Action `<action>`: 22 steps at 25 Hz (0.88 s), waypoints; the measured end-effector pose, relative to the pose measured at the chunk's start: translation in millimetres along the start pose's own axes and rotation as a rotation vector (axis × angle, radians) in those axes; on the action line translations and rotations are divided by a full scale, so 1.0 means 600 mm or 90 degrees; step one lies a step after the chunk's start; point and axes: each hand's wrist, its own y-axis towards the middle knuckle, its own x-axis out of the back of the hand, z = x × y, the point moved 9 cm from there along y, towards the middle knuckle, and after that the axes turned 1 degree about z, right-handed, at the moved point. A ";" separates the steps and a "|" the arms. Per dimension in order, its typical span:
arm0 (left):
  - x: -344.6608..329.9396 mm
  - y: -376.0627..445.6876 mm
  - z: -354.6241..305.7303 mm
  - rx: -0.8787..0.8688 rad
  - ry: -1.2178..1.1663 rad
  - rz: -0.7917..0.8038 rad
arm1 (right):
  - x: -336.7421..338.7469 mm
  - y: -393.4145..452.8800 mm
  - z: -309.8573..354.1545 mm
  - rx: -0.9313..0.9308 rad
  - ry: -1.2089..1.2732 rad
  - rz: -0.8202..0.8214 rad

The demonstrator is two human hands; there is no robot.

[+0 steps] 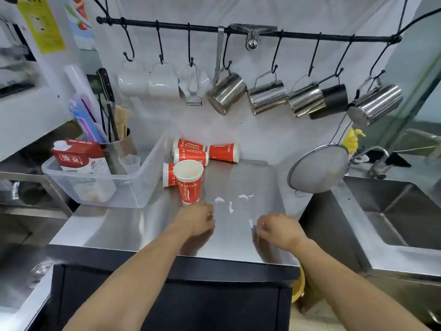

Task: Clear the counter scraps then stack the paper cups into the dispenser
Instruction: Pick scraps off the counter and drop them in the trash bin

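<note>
An upright red paper cup (189, 185) stands on the steel counter (250, 177). Several more red cups lie on their sides behind it (191, 156), one to the right (223, 152) and one to the left (168, 175). Small white paper scraps lie in front of them: one (219, 199), a second (230, 207) and a third (245, 196). My left hand (198, 219) rests on the counter just in front of the upright cup, fingers curled, holding nothing I can see. My right hand (279, 230) has its fingertips pinched on another scrap (250, 222).
A clear plastic bin (100, 187) with a milk carton and a utensil holder sits at the left. A mesh strainer (318, 169) hangs at the counter's right edge, beside a sink (393, 211). Metal jugs (226, 93) and white mugs hang from a rail above.
</note>
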 end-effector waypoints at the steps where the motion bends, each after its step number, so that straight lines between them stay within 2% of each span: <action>1: -0.001 0.007 -0.003 0.004 -0.004 -0.005 | -0.002 0.008 0.000 0.011 -0.007 -0.006; 3: -0.003 0.028 -0.003 0.016 -0.010 -0.031 | -0.005 0.027 -0.003 0.035 -0.001 -0.034; 9: -0.010 0.088 -0.004 0.082 -0.035 -0.063 | -0.028 0.076 -0.022 0.071 0.042 -0.009; 17: -0.012 0.129 -0.005 0.102 -0.036 -0.104 | -0.045 0.096 -0.024 0.126 0.120 -0.073; 22: -0.008 0.130 -0.007 0.096 -0.031 -0.130 | -0.049 0.109 -0.025 0.109 0.209 -0.047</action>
